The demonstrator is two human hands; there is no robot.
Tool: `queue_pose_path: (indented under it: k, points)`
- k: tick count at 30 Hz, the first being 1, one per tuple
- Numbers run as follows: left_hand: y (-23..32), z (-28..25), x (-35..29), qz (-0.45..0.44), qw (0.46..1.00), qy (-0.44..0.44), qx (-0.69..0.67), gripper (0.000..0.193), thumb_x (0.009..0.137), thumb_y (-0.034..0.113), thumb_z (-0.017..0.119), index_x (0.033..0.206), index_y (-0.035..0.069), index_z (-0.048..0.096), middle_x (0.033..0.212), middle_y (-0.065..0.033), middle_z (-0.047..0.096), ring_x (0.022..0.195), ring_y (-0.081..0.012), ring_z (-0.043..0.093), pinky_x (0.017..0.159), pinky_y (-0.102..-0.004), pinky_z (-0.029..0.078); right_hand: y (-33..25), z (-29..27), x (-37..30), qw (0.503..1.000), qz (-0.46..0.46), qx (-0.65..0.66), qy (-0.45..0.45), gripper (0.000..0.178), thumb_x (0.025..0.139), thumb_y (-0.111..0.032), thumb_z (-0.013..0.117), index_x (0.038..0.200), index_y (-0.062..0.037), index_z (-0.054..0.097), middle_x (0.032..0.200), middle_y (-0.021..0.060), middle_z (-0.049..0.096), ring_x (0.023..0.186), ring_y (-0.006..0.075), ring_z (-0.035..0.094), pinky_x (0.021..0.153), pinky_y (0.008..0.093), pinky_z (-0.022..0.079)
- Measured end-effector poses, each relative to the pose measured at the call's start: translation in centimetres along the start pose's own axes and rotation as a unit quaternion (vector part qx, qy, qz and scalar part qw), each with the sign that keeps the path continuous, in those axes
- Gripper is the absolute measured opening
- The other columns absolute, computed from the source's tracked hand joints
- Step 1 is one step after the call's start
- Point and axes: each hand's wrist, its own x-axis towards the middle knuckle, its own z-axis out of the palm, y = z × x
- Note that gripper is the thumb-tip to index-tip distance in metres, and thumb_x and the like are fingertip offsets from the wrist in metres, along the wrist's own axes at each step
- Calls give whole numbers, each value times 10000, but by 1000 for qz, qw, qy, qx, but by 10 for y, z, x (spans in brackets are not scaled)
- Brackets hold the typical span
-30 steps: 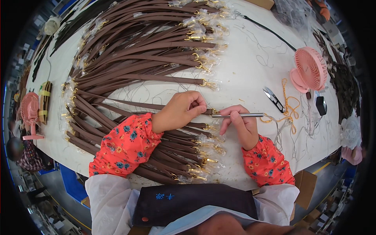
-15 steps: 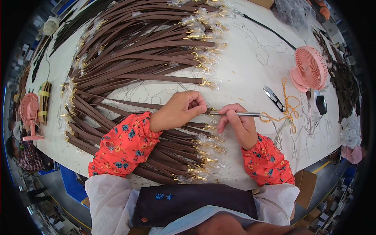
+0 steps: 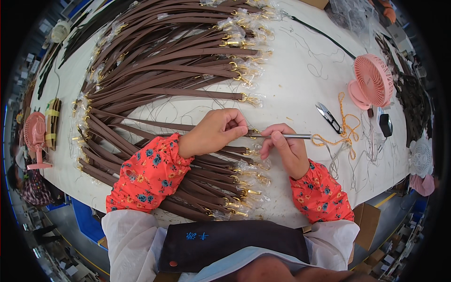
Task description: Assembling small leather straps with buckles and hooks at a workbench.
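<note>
One held rod (image 3: 299, 136), room before table edge (image 3: 376, 190)

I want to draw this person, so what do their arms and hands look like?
Both the left hand and the right hand are bare, with no gloves. Red sleeve covers, gathered at the wrists, cover the forearms, printed with dark blue and yellow-orange flowers. Above them are loose, thin white sleeves.
</note>
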Motion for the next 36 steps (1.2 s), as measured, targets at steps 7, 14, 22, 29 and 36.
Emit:
queue_pose_path:
  k: [7,14,22,29,36]
  points:
    - [2,0,1,1,1000,-1,4,79,955,75,625,972,6,590,876,33,585,790,-29,522,707,-194,447,1,-1,0,1000,-3,-1,-4,303,1057,-249,437,1115,26,551,800,76,643,711,126,616,690,259,504]
    - [8,2,-1,53,993,70,74,106,925,46,620,1016,7,581,932,-16,557,760,-64,537,670,-226,449,2,-1,-1,1000,-12,3,-1,297,1057,-243,436,1119,27,544,803,81,645,714,134,620,688,264,507]
    - [7,5,-4,156,946,50,280,170,878,21,613,1045,18,583,923,-114,524,728,-227,565,659,-325,472,0,0,-1,1000,-24,8,9,291,1058,-228,426,1121,34,535,810,94,644,719,145,627,691,268,510]
    - [5,10,-3,146,926,74,341,78,897,34,588,958,8,547,928,-167,549,808,-393,577,692,-437,477,2,-1,-2,1000,-26,2,-10,290,1059,-227,432,1152,27,535,846,82,633,739,130,619,699,262,509]
    - [6,9,-2,157,923,77,343,84,900,33,580,964,5,533,918,-172,568,813,-393,589,691,-438,480,4,0,-1,1000,-24,7,-18,291,1058,-230,435,1172,18,537,867,76,631,762,122,612,710,259,505]
